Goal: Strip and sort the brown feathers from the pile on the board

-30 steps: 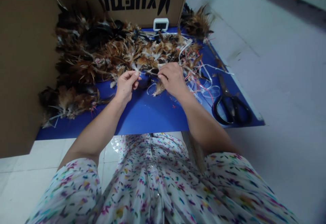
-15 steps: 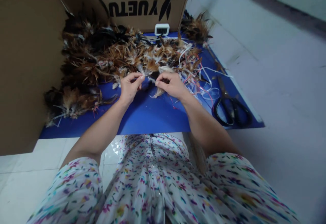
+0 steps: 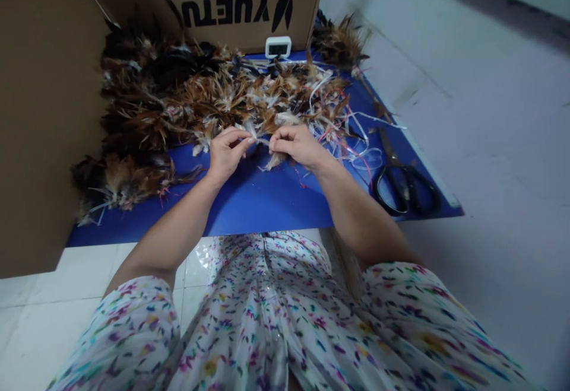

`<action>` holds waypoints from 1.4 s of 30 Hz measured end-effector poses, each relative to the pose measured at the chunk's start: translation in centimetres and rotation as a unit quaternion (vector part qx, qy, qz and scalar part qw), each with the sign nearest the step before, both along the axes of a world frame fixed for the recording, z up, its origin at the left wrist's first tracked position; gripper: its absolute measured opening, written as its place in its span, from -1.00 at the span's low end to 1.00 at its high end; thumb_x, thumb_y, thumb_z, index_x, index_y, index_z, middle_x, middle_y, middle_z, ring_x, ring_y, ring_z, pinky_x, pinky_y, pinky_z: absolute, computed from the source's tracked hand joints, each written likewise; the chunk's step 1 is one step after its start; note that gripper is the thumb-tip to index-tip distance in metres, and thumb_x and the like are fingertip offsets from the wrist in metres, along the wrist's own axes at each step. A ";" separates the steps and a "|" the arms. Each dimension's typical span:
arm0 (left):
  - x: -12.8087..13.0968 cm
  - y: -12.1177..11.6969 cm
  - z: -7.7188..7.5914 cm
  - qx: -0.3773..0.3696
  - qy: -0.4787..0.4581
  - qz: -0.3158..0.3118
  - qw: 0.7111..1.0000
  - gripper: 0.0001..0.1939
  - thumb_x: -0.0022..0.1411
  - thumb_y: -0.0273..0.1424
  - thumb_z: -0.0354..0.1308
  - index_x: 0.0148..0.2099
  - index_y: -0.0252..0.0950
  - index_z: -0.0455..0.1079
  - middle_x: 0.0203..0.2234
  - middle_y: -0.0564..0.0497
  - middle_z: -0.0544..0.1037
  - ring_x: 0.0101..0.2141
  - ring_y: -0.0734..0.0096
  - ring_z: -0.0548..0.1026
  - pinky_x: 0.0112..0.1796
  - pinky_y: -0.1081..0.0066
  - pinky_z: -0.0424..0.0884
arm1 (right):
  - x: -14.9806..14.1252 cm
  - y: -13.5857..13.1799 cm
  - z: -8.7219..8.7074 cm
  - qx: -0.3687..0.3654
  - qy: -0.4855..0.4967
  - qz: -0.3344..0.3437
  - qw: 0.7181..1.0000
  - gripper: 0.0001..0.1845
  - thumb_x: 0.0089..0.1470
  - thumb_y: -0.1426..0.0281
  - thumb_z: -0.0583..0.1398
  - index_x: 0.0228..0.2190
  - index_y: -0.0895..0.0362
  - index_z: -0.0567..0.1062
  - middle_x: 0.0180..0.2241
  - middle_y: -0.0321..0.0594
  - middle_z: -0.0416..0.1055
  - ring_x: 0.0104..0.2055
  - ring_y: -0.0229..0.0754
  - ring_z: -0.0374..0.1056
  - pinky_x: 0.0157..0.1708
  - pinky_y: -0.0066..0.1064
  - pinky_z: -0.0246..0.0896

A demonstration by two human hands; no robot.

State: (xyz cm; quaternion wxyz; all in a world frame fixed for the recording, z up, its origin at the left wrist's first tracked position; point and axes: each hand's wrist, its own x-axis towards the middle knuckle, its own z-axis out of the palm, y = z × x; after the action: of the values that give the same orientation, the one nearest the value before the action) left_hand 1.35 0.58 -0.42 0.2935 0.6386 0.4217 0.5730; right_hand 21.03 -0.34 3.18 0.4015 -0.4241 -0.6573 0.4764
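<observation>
My left hand [image 3: 229,151] is closed in a pinch on a small feather [image 3: 252,128] with a pale, fluffy base. Close by on the right, my right hand [image 3: 296,143] also pinches, its thumb and forefinger at the other end of the pale strand [image 3: 263,141] between the hands. Both hands hover just above the blue table [image 3: 262,204]. Behind them spreads a heap of brown and black feathers [image 3: 196,94]. A light tuft [image 3: 273,162] lies under my right fingers.
Black-handled scissors [image 3: 403,186] lie at the right edge, near tangled white and pink ties [image 3: 356,148]. A feather bundle [image 3: 127,180] sits at left, another [image 3: 341,44] at back right. Cardboard boxes [image 3: 40,118] stand left and behind, with a small white digital display [image 3: 278,47].
The view has shifted slightly. My hands stay in nearly the same place, both still pinching, and the feather tip shows a little less above my left fingers.
</observation>
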 end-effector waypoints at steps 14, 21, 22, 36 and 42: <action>-0.2 -0.4 0.2 0.009 0.085 -0.012 0.996 -0.83 0.10 -0.23 0.36 -0.37 -0.22 0.62 -0.43 -0.03 0.59 -0.39 0.41 0.49 -0.38 0.46 0.37 | 0.3 0.2 0.0 -0.066 -0.005 -0.032 0.997 -0.78 -0.02 0.42 0.27 -0.63 0.11 0.40 -0.68 -0.35 0.33 -0.69 -0.37 0.13 -0.76 -0.50 -0.04; 0.4 -0.4 -0.4 -0.038 0.020 -0.017 0.999 -0.78 0.05 -0.19 0.41 -0.40 -0.24 0.59 -0.51 0.06 0.52 -0.62 0.61 0.35 -0.55 0.52 0.26 | 2.5 1.3 -0.3 0.047 -0.025 -0.121 0.991 -0.88 0.06 0.38 0.29 -0.47 0.10 0.47 -0.59 -0.34 0.38 -0.53 -0.28 0.31 -0.47 -0.40 0.28; 0.5 -0.4 -0.4 -0.054 -0.007 -0.019 0.998 -0.77 0.04 -0.19 0.42 -0.40 -0.24 0.58 -0.55 0.08 0.50 -0.65 0.63 0.33 -0.57 0.52 0.24 | 2.8 1.5 -0.4 0.086 -0.045 -0.145 0.985 -0.88 0.08 0.36 0.28 -0.45 0.10 0.48 -0.55 -0.32 0.41 -0.48 -0.25 0.35 -0.41 -0.35 0.32; 2.2 -1.6 3.3 -0.323 -0.243 -0.170 0.899 -0.71 0.03 -0.28 0.45 -0.42 -0.30 0.41 -0.56 0.12 0.43 -0.67 0.73 0.26 -0.70 0.63 0.08 | 1.8 1.1 0.6 0.173 -0.122 -0.026 0.977 -0.71 0.02 0.33 0.29 -0.17 0.11 0.58 -0.19 -0.17 0.56 -0.14 -0.06 0.48 -0.12 -0.17 0.44; 2.4 -1.3 3.3 -0.348 -0.232 -0.196 0.887 -0.72 0.02 -0.30 0.45 -0.42 -0.31 0.42 -0.56 0.12 0.43 -0.69 0.73 0.23 -0.71 0.61 0.05 | 0.7 0.9 0.2 0.076 -0.042 0.034 0.996 -0.80 0.01 0.32 0.32 -0.30 0.14 0.59 -0.39 -0.25 0.53 -0.33 -0.21 0.46 -0.30 -0.35 0.42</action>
State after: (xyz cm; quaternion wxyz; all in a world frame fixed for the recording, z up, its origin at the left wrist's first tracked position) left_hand 3.77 -0.75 2.83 0.6924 0.4139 0.3802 0.4526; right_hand 21.73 0.51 3.42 0.3882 -0.3893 -0.7218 0.4204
